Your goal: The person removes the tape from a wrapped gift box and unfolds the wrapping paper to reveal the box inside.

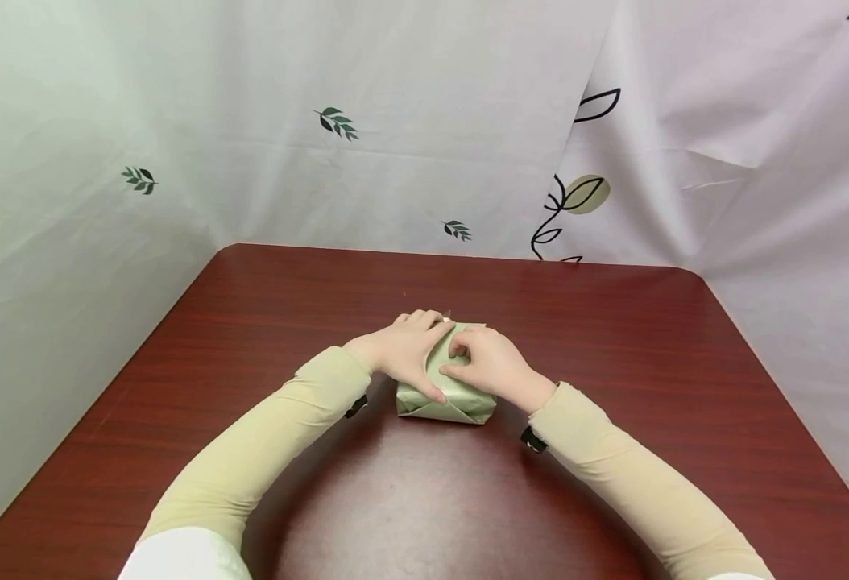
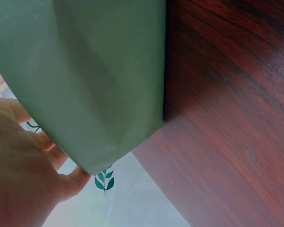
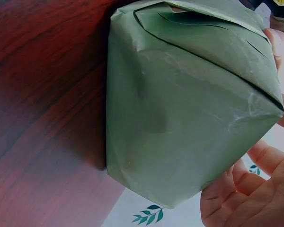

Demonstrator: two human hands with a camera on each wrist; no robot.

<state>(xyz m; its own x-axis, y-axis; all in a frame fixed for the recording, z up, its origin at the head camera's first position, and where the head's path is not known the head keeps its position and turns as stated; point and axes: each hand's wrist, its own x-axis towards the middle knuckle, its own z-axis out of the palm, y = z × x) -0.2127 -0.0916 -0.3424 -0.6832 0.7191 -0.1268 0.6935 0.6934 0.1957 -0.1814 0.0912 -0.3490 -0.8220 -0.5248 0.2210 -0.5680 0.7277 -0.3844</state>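
Note:
A package wrapped in pale green paper (image 1: 461, 396) (image 2: 109, 85) (image 3: 180, 109) lies on the table, folded flaps at its near end. Across its top left side rests the left hand (image 1: 408, 350) (image 2: 23, 165), thumb and fingers spread fairly straight. Over the top right part is the right hand (image 1: 493, 364) (image 3: 255, 189), its fingers bent and its thumb pointing left onto the paper. Whether the right fingertips pinch anything cannot be made out. A small brownish bit shows at the package's far edge, close to the left fingers.
The dark red wooden table (image 1: 598, 322) extends around the package on all sides. Behind it and at both sides hang white cloths (image 1: 424, 185) with leaf prints. Dark wrist devices (image 1: 535, 440) show below both cuffs.

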